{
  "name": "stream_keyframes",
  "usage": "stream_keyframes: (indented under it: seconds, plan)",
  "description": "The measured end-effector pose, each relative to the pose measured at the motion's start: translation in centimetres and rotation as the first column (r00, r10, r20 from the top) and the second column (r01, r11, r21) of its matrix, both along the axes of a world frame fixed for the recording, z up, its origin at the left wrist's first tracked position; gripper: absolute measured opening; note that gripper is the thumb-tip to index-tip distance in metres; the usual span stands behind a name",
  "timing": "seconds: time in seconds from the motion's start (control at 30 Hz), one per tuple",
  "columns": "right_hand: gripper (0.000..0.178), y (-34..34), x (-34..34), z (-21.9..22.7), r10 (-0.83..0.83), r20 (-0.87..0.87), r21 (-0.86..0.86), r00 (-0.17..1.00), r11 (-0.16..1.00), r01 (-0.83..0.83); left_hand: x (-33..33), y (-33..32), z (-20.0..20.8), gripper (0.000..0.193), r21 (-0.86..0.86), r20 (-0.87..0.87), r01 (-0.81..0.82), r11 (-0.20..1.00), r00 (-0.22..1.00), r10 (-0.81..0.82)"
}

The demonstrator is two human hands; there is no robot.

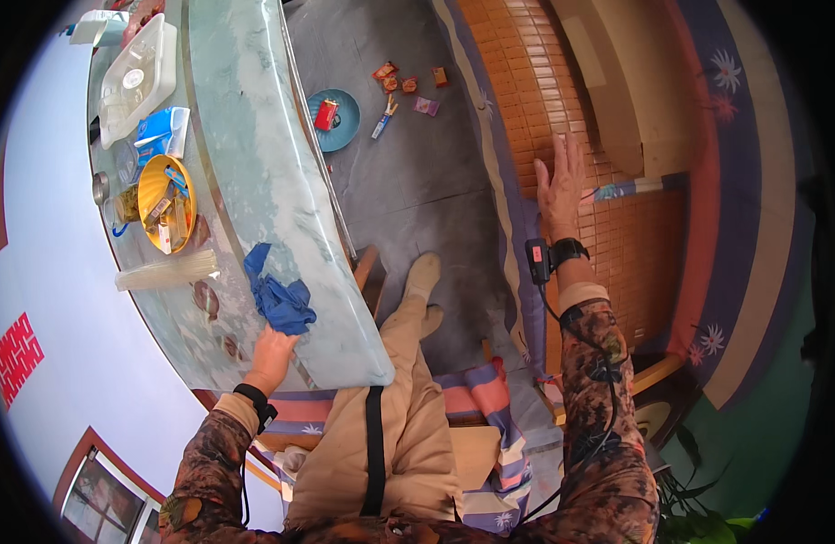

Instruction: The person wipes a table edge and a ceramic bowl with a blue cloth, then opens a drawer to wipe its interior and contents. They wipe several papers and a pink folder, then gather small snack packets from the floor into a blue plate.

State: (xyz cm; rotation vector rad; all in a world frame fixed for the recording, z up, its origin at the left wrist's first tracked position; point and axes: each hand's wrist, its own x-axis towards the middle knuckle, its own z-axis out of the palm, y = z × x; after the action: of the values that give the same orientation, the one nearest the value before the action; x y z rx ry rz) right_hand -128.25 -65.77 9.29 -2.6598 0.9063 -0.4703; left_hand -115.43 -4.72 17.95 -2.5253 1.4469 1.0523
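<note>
My left hand (271, 356) is closed on one end of a crumpled blue cloth (283, 305), which lies on the pale green covered table (245, 118). The fingertips are partly hidden under the cloth. Off to the right, my right hand (561, 189) is stretched out with its fingers extended and holds nothing. It is over or on the orange-brown tiled mat (515, 82) of the seat; whether the palm touches it, I cannot tell.
On the table's left stand a yellow bowl (191, 195) of small items, a blue tissue pack (161, 133), a clear plastic tray (168, 68) and a bundle of pale sticks (168, 271). A blue basin (352, 122) and several small packets (390, 82) lie on the grey floor (436, 172).
</note>
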Motion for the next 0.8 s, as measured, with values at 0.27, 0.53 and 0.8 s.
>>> stream_keyframes:
  seconds: [0.27,0.53,0.8]
  plan:
    - [0.06,-1.4,2.8,-5.3,0.0,-0.146,-0.289,0.989,0.956,-0.043,0.2,0.1,0.4,0.028,-0.014,-0.069,-0.036,0.999,0.997,0.035]
    - [0.061,-1.4,2.5,-6.0,0.004,-0.182,-0.295,0.983,0.954,-0.058,0.1,-1.7,1.4,0.023,-0.082,-0.043,-0.138,0.987,0.99,0.135]
    - [0.059,-1.3,2.3,-5.3,-0.007,-0.302,-0.219,0.953,0.974,-0.062,-4.6,-3.9,4.5,0.038,0.041,0.14,-0.772,0.634,0.633,0.762]
